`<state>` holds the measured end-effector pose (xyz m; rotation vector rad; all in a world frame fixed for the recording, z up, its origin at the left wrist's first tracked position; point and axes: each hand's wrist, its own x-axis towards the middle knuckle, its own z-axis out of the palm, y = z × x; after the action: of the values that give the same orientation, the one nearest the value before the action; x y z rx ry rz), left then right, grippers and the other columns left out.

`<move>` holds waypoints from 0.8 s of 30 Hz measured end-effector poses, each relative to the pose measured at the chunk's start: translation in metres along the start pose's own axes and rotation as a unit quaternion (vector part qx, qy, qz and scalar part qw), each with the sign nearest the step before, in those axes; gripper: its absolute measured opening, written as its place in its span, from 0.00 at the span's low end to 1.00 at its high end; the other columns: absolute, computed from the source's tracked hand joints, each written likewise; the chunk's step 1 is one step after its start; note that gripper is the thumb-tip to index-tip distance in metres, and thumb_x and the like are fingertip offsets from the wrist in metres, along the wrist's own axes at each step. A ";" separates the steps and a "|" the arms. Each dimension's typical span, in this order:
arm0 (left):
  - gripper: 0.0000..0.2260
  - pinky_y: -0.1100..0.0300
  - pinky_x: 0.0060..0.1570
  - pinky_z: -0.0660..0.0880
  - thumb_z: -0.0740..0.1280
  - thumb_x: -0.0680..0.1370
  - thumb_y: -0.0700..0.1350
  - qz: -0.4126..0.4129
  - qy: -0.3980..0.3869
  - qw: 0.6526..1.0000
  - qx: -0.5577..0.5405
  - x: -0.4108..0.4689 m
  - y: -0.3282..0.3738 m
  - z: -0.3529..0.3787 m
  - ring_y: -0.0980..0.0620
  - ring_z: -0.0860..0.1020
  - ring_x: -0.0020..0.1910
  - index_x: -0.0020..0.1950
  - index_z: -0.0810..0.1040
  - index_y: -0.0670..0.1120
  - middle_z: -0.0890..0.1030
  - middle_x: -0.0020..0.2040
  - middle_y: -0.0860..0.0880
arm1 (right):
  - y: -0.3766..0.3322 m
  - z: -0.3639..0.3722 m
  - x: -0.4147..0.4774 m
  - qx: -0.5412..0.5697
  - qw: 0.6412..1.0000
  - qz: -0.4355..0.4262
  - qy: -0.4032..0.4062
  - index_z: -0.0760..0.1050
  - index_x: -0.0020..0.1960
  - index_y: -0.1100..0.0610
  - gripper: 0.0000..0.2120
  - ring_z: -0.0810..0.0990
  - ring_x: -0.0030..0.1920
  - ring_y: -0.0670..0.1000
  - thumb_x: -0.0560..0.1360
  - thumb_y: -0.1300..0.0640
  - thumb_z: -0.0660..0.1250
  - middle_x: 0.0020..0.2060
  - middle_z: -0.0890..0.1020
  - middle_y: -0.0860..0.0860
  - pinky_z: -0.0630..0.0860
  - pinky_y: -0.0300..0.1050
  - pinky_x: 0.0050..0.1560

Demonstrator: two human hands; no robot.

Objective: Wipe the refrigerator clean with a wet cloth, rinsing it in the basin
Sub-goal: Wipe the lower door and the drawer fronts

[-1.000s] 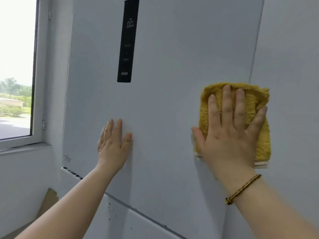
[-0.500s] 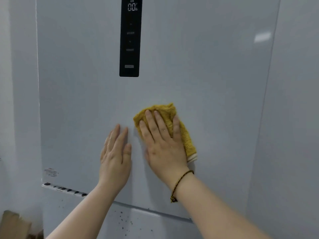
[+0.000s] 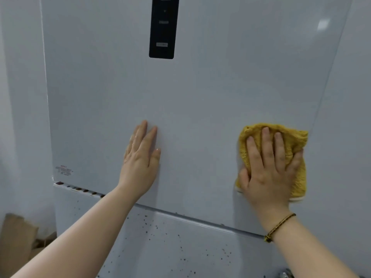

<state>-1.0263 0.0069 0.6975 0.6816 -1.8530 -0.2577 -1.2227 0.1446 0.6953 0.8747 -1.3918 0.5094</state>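
Observation:
The white refrigerator's upper door (image 3: 200,93) fills the view, with a black control panel (image 3: 163,29) at the top. My right hand (image 3: 267,169) presses a folded yellow cloth (image 3: 299,177) flat against the door near its right edge, fingers spread and nearly straight. My left hand (image 3: 142,159) rests flat on the door at its middle, fingers straight, holding nothing. Below the door seam, the lower door (image 3: 180,243) carries many dark specks. No basin is in view.
A white wall (image 3: 349,137) runs along the right of the fridge and another on the left (image 3: 20,117). Brown cardboard (image 3: 18,239) lies at the lower left. Dark marks dot the ledge (image 3: 80,189) between the doors.
My right hand has slid the cloth from beside my left hand to the right edge of the door. The left hand has stayed flat on the door.

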 end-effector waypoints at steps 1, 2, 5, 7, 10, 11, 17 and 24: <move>0.22 0.71 0.65 0.41 0.56 0.79 0.41 -0.002 0.001 1.000 -0.003 0.000 -0.001 0.001 0.65 0.45 0.67 0.73 0.56 0.49 0.47 0.67 0.62 | -0.007 0.001 -0.003 0.009 1.000 0.000 -0.003 0.63 0.66 0.57 0.25 0.55 0.69 0.58 0.69 0.55 0.55 0.67 0.62 0.57 0.50 0.63 0.65; 0.22 0.71 0.65 0.41 0.56 0.80 0.41 0.000 0.003 1.000 -0.008 0.000 -0.001 0.001 0.65 0.45 0.67 0.73 0.57 0.49 0.47 0.67 0.62 | -0.015 0.003 -0.006 0.021 1.000 -0.008 -0.003 0.63 0.66 0.56 0.25 0.54 0.69 0.57 0.69 0.55 0.55 0.66 0.62 0.56 0.49 0.62 0.66; 0.22 0.69 0.66 0.45 0.55 0.77 0.46 0.001 0.000 0.999 -0.035 -0.004 -0.001 0.000 0.64 0.49 0.68 0.71 0.60 0.48 0.51 0.67 0.62 | -0.041 0.007 -0.024 0.083 0.993 -0.078 0.005 0.65 0.65 0.55 0.22 0.52 0.72 0.54 0.71 0.60 0.56 0.66 0.64 0.54 0.44 0.58 0.71; 0.21 0.64 0.65 0.55 0.56 0.74 0.48 -0.017 0.033 0.998 -0.057 -0.014 -0.007 -0.003 0.59 0.60 0.67 0.66 0.69 0.44 0.61 0.65 0.58 | -0.056 0.010 -0.034 0.135 0.980 -0.144 -0.004 0.66 0.64 0.55 0.21 0.57 0.72 0.54 0.71 0.63 0.57 0.67 0.67 0.52 0.43 0.57 0.72; 0.09 0.60 0.54 0.63 0.61 0.77 0.41 -0.113 0.127 0.984 -0.054 -0.036 -0.032 -0.011 0.48 0.71 0.57 0.53 0.75 0.39 0.72 0.52 0.52 | -0.070 0.011 -0.039 0.193 0.963 -0.185 -0.004 0.69 0.61 0.55 0.20 0.66 0.66 0.54 0.70 0.65 0.59 0.65 0.71 0.51 0.46 0.56 0.72; 0.07 0.60 0.52 0.64 0.61 0.77 0.38 -0.164 0.140 0.975 -0.055 -0.043 -0.044 -0.015 0.46 0.71 0.57 0.53 0.75 0.39 0.71 0.51 0.51 | -0.073 0.010 -0.040 0.200 0.963 -0.181 -0.007 0.69 0.60 0.55 0.20 0.66 0.66 0.54 0.70 0.65 0.59 0.64 0.72 0.51 0.46 0.56 0.72; 0.20 0.51 0.70 0.56 0.59 0.77 0.37 -0.361 0.117 0.925 -0.005 -0.072 -0.137 -0.045 0.45 0.59 0.71 0.70 0.63 0.41 0.63 0.71 0.42 | -0.106 0.012 -0.055 0.187 0.963 -0.181 -0.065 0.67 0.63 0.54 0.23 0.51 0.74 0.50 0.68 0.64 0.62 0.66 0.66 0.51 0.39 0.57 0.74; 0.32 0.48 0.71 0.56 0.63 0.75 0.36 -0.416 -0.031 0.894 -0.162 -0.048 -0.236 -0.082 0.46 0.58 0.73 0.75 0.52 0.48 0.57 0.75 0.47 | -0.186 0.012 -0.056 0.216 0.969 -0.094 -0.079 0.68 0.62 0.54 0.19 0.48 0.75 0.46 0.72 0.64 0.54 0.75 0.52 0.46 0.41 0.57 0.73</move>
<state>-0.8621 -0.1452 0.5774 1.2050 -1.4221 -1.1268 -1.0959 0.0331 0.5980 1.4124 -1.3435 0.6197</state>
